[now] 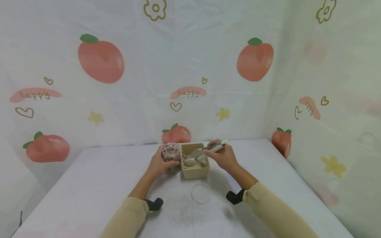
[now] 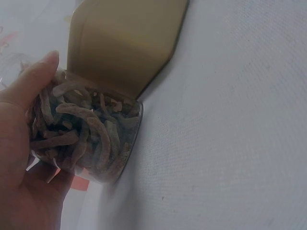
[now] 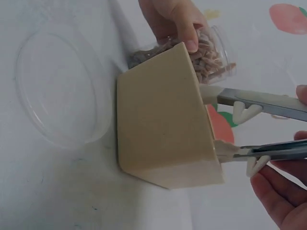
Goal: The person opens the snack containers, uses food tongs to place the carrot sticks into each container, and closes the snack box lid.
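Note:
My left hand (image 1: 159, 162) grips a clear jar (image 1: 171, 155) full of brown, curved dried sticks, the thumb across its near side. In the left wrist view the sticks (image 2: 91, 120) show through the jar's wall. Right beside the jar stands a beige square box (image 1: 195, 173) with some of the same pieces on its inside. From the right, my right hand (image 1: 224, 156) holds a pair of tongs (image 1: 212, 149) with pale, spoon-like ends. Those ends dip into the box, apart from each other. In the right wrist view the tongs (image 3: 268, 101) reach over the box rim.
A clear round lid (image 1: 201, 193) lies on the white table (image 1: 119, 185) in front of the box. Behind the table hangs a white cloth (image 1: 190, 66) printed with fruit. Black wrist mounts (image 1: 235, 197) stick out below both forearms.

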A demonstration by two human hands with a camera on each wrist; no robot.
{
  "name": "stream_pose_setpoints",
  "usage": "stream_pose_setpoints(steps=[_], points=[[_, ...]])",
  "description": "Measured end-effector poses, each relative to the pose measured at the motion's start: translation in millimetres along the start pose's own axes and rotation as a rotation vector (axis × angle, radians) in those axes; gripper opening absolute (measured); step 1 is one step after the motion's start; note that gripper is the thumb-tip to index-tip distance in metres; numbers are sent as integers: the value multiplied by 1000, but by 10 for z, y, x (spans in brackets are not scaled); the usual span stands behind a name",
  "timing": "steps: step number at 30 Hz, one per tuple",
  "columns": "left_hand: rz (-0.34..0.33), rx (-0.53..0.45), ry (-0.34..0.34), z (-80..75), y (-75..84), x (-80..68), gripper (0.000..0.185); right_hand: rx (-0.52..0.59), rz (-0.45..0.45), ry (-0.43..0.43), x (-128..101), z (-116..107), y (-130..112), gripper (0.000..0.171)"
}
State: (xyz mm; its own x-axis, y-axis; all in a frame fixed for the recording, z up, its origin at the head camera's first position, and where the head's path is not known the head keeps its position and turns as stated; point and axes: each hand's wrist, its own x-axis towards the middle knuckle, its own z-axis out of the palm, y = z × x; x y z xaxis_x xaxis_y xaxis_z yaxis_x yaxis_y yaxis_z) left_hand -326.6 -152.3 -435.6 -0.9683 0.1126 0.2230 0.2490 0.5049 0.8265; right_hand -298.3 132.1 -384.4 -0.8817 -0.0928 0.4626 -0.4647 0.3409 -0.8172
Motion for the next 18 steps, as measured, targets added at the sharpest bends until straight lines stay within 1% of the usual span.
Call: stream_pose_setpoints(steps=[3,6,12,18], points=[[7,-7,1,5,-6,-2,100,-28,5,-17,-8,23,27,27],[12,-4,-2,11,-25,3,101,-46,-3,-10,-14,51,63,27],[11,-3,5,9,-26,6,99,7,-33,12,15,112,97,27],[15,0,8,1,-18,3,100,-12,-37,40,24,144,107,27]])
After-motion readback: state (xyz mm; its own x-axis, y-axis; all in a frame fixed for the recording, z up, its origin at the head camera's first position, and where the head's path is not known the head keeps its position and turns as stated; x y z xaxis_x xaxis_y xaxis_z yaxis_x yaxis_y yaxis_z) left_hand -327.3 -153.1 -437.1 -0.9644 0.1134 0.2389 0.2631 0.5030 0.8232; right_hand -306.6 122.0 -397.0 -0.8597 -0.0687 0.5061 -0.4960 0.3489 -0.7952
